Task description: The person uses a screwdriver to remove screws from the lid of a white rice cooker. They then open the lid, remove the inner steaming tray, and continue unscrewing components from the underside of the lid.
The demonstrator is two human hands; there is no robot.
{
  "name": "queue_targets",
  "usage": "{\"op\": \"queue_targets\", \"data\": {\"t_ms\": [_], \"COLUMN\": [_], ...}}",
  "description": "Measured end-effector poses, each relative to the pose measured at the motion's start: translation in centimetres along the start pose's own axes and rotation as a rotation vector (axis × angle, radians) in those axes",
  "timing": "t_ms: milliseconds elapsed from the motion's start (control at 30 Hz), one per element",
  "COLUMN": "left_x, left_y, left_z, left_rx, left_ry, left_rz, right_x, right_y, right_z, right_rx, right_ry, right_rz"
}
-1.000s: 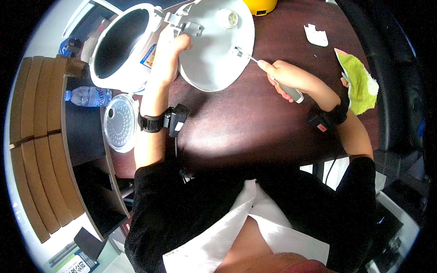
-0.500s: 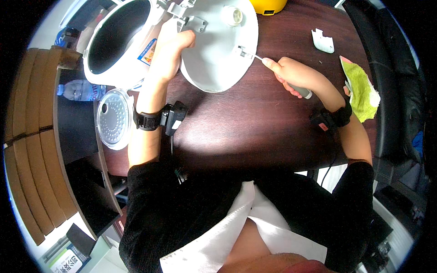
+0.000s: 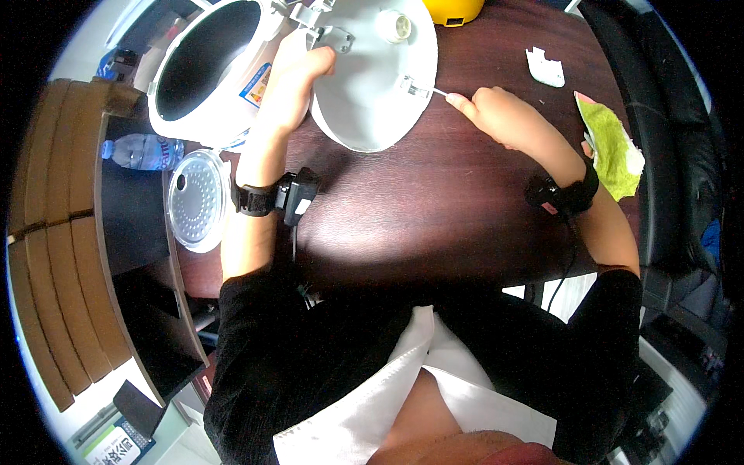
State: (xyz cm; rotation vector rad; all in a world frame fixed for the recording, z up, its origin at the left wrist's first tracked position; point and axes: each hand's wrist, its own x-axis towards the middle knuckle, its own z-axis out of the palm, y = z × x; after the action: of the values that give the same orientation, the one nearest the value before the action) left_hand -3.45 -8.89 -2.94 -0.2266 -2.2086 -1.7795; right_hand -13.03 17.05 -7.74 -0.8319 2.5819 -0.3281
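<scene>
Clearly the thing in hand is the white lid shell (image 3: pixel 376 81) of a rice cooker, lying hollow side up on the dark wooden table (image 3: pixel 434 209), just right of the cooker body (image 3: pixel 205 66) with its dark open pot. The left hand (image 3: pixel 294 81) is curled over the shell's left rim, fingers closed on it to pin it down. The right hand (image 3: pixel 496 116) is closed in a narrow grip around a screwdriver (image 3: pixel 438 93), whose thin shaft reaches left to a small fitting on the shell's right side. I judge the shell to be light, stiff moulded plastic with a smooth, somewhat slippery skin; it would likely skate or spin on the polished table under a turning tool, so the rim, where the left hand has it, looks the sound place to hold, and the small clips and hinge tabs near the top could snap if levered. Against the earlier pictures, the shell and cooker sit in much the same arrangement, the left hand has kept its hold on the rim, and the right hand has drawn closer to the shell, so that less of the tool shows. A perforated round inner plate (image 3: pixel 198 200) and a water bottle (image 3: pixel 139 149) lie to the left, a green cloth (image 3: pixel 612 147) and a small white plastic piece (image 3: pixel 545 67) to the right.
</scene>
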Motion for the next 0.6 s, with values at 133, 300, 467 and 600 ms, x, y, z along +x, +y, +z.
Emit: {"op": "queue_targets", "data": {"t_ms": [133,300,467,600], "left_x": [0.1,-0.1,-0.7,-1.0], "left_y": [0.4,0.8,0.8,1.7], "left_z": [0.8,0.5,0.1,0.3], "left_rx": [0.000,0.047,-0.028,0.027], "left_ry": [0.053,-0.003,0.013,-0.008], "left_rz": [-0.033,-0.046,-0.130,-0.122], "right_x": [-1.0,-1.7,-1.5,-1.5], "right_y": [0.3,0.8,0.5,0.6], "right_z": [-0.5,2.0,2.2,2.0], "right_rx": [0.686,1.193,1.005,0.964], "right_ry": [-0.448,-0.629,-0.484,-0.473], "right_rz": [0.210,0.194,0.177,0.158]}}
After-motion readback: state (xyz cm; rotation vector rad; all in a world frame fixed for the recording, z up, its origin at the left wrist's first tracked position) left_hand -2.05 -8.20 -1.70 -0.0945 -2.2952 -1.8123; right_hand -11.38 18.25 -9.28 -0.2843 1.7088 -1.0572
